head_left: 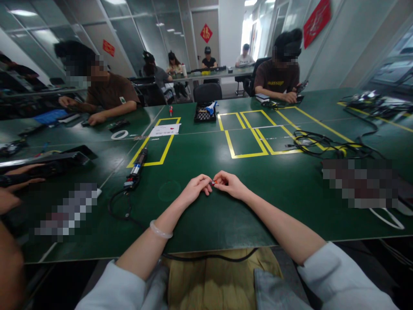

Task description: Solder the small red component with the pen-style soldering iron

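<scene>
left hand [192,190] and right hand [231,185] both pinch the small red part [213,183], right of the driver [137,167] on the table [226,219]; fingertip-only hold, so a slip could flick it off the edge

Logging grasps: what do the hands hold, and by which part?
A tiny red-and-dark part, pinched at its two ends by fingertips of the left hand and right hand; too small to identify.
</scene>
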`<state>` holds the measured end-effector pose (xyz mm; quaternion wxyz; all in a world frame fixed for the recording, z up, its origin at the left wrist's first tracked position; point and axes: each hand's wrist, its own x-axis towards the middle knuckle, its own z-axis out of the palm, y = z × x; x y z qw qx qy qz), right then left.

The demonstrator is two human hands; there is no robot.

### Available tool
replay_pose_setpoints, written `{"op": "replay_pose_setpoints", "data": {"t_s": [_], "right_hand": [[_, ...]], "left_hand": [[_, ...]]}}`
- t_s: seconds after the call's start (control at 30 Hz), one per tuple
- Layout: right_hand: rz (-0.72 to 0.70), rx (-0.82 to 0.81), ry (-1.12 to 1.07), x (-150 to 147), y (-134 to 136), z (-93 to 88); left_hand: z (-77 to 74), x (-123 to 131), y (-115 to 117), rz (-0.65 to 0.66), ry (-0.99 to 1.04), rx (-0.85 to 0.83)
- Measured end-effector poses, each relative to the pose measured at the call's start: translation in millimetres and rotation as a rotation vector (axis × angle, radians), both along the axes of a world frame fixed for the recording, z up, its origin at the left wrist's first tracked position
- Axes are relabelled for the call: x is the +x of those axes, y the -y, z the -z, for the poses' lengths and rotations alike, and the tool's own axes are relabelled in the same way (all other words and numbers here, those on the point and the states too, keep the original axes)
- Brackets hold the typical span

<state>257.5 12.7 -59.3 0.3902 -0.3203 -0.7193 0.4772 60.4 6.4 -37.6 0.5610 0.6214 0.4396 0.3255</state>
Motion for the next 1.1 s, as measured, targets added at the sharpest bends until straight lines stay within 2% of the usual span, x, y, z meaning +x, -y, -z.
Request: {"op": "replay_pose_setpoints", "data": {"t_s": [0.17, 0.3, 0.47, 0.9, 1.0, 1.1], "right_hand": [[0.011, 0.047, 0.059, 0.0, 1.2, -0.9], [0.006, 0.002, 0.044, -0.5, 0.3, -0.3], [0.034, -0.009, 0.044, -0.8, -2.1, 1.7], [0.045, -0.004, 0.069, 0.3, -3.3, 1.7], [0.047, -0.002, 0.076, 1.5, -3.9, 1.9], [0.053, -0.001, 0.068, 2.4, -4.3, 1.6]], "left_hand": [[-0.5, 2.6, 4.4, 0.015, -0.049, 0.048], [1.0, 2.7, 5.3, 0.006, -0.015, 0.053], [-1.6, 4.1, 7.4, -0.022, -0.051, 0.148], [-2.2, 0.2, 7.9, 0.031, -0.131, 0.212], [-12.1, -13.1, 4.4, 0.025, -0.188, 0.245], [-24.6, -47.1, -3.5, -0.094, -0.456, 0.409]]}}
